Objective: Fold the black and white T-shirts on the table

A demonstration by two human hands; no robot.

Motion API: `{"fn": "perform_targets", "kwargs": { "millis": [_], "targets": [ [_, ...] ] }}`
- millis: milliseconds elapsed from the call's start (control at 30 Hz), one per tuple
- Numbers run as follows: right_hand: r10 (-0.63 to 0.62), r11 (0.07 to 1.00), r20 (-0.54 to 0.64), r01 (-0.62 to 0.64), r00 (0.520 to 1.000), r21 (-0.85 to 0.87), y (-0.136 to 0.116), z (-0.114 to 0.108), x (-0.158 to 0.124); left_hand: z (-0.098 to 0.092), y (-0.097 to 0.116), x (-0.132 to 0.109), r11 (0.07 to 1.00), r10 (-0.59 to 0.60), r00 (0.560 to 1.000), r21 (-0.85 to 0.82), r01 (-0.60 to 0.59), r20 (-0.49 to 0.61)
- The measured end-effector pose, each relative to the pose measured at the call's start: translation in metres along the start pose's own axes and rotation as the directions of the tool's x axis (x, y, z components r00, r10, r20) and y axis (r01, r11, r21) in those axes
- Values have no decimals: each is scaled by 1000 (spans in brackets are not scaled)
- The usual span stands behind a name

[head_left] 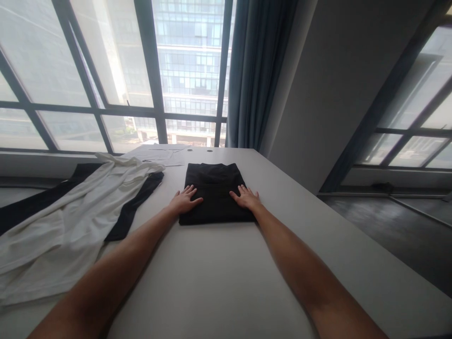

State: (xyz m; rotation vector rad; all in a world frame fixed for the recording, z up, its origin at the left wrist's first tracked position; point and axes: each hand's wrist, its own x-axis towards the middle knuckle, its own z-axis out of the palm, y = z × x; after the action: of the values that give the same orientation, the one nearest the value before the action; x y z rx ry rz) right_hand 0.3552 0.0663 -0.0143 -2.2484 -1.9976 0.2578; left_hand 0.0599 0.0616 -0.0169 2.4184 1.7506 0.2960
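A black garment (217,207), folded into a neat flat block, lies on the white table (212,273) in front of me. Its exact kind does not show in the folds. My left hand (184,200) rests on the garment's left side, fingers spread and palm down. On the opposite side, my right hand (246,197) lies flat with its fingers apart, touching the right part of the cloth. Neither hand grips anything. The far end of the block has a slightly wrinkled, curved edge.
White clothing (81,221) is spread out at the left, with black clothing (136,205) under it. White sheets (158,153) lie at the table's far left. Beyond are windows, a blue curtain (256,75) and a grey pillar (328,84). The table's right edge runs diagonally beside the floor.
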Motion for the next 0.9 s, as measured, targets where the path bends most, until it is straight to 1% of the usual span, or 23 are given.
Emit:
{"fn": "perform_targets", "kwargs": {
  "millis": [67,133,200,233,267,300,367,400,467,500,633,700,800,900],
  "targets": [
    [67,998,-67,-68,995,-10,-3,0,-4,-4,2,-2,999,-31,999,12,31,-28],
    [70,996,-205,-80,976,-39,-11,-2,-11,-8,11,-5,997,-63,994,30,66,-94],
    [-23,997,-341,-2,940,-73,-25,-3,-18,-10,26,-10,998,-31,981,44,40,-191],
    [-98,994,-373,71,923,-86,-33,-3,-21,-9,36,-13,999,13,973,51,-2,-230],
    [-182,983,-372,158,910,-94,-41,-2,-24,-7,46,-16,996,72,966,59,-59,-249],
    [-264,965,-341,246,902,-95,-48,-1,-26,-4,56,-19,991,132,961,67,-119,-244],
    [-381,925,-204,375,902,-67,-59,2,-30,3,72,-24,979,202,964,66,-193,-172],
    [-404,914,-125,403,906,-41,-62,4,-31,7,77,-26,977,209,970,59,-203,-126],
    [-396,918,-18,396,918,9,-63,7,-32,13,82,-28,979,199,978,49,-196,-62],
    [-382,924,7,382,924,23,-63,8,-31,15,83,-28,981,192,980,48,-190,-45],
    [-359,933,18,359,933,23,-57,9,-27,14,73,-21,988,149,989,51,-148,-17],
    [-329,944,23,329,944,25,-53,8,-23,11,61,-16,995,90,996,44,-89,-6],
    [-246,969,16,245,969,24,-39,7,-14,4,36,-9,1000,-8,1000,30,8,-6],
    [-129,991,17,129,991,22,-18,4,-3,-1,14,-4,999,-49,999,15,49,-2]
  ]
}}
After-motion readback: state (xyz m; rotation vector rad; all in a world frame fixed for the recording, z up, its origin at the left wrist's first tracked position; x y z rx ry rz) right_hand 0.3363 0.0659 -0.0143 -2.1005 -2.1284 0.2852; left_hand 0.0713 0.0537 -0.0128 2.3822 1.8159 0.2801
